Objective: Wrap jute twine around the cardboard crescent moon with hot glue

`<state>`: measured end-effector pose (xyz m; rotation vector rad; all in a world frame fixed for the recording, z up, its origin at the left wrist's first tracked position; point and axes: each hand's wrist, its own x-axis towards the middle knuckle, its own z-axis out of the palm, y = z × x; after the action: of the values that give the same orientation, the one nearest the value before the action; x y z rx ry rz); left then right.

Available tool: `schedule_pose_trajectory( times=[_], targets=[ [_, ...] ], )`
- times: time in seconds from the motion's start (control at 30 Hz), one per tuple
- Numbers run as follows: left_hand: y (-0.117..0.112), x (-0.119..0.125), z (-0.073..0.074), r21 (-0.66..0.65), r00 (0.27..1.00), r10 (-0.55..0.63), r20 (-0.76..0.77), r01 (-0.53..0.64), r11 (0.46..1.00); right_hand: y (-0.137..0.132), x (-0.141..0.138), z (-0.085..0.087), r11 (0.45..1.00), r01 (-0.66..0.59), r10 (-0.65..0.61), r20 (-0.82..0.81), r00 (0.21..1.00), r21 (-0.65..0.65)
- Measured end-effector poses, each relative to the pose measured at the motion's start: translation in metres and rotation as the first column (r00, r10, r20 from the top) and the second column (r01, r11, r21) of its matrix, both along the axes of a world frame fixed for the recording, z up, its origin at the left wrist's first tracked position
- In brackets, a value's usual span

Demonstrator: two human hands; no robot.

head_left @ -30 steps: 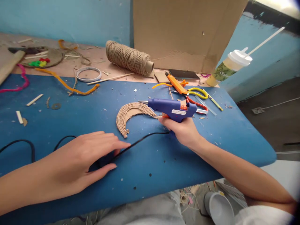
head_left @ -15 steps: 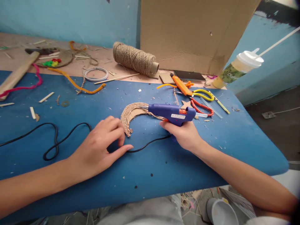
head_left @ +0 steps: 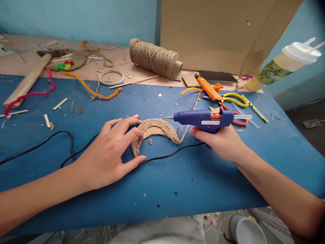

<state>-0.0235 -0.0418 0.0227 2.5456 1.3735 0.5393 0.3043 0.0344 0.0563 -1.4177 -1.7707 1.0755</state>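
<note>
A cardboard crescent [head_left: 156, 130] lies on the blue tabletop, its face covered with rows of jute twine. My left hand [head_left: 114, 149] is at the crescent's left end, index finger bent over the twine and thumb beside the lower tip, gripping it there. My right hand [head_left: 220, 142] is wrapped around the handle of a blue hot glue gun [head_left: 193, 119]. The gun's metal nozzle points left, above and right of the crescent, apart from it. A loose strand of twine [head_left: 187, 130] runs from the crescent's right tip up behind the gun.
A twine spool [head_left: 154, 58] lies at the back before a cardboard sheet [head_left: 218, 34]. Behind the gun are an orange cutter [head_left: 208, 88], yellow-handled pliers [head_left: 235, 98] and red-handled scissors [head_left: 241, 119]. A drink cup [head_left: 281, 66] stands right. A hammer [head_left: 27, 81] and black cord [head_left: 33, 148] lie left.
The glue gun has moved right, off the crescent. My left hand has come onto the crescent's left end, and the crescent has turned so its hollow faces down toward me. The view has shifted.
</note>
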Motion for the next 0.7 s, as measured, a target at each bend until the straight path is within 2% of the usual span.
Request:
schedule_pose_trajectory(
  times=[0.17,0.33,0.4,0.57,0.7],
  targets=[
    [0.002,-0.005,-0.005,0.019,0.998,0.033,0.047,-0.034,0.999,0.001,0.001,-0.004,0.996,-0.079,0.081,0.062,0.995,-0.032],
    [0.002,-0.005,-0.005,0.088,0.998,0.059,0.035,-0.062,0.994,-0.003,0.000,-0.003,0.996,-0.078,0.082,0.079,0.994,-0.054],
    [0.001,-0.004,-0.002,0.111,0.999,0.015,0.033,-0.019,0.994,-0.003,0.000,-0.003,0.996,-0.075,0.079,0.068,0.995,-0.054],
    [-0.003,-0.001,0.004,0.158,0.979,-0.205,0.014,0.200,0.967,-0.001,0.000,-0.004,0.998,-0.060,0.061,0.047,0.997,-0.029],
    [-0.004,-0.002,0.002,0.162,0.975,-0.223,-0.004,0.221,0.962,-0.001,-0.001,-0.004,0.998,-0.050,0.052,0.045,0.998,-0.032]
  ],
)
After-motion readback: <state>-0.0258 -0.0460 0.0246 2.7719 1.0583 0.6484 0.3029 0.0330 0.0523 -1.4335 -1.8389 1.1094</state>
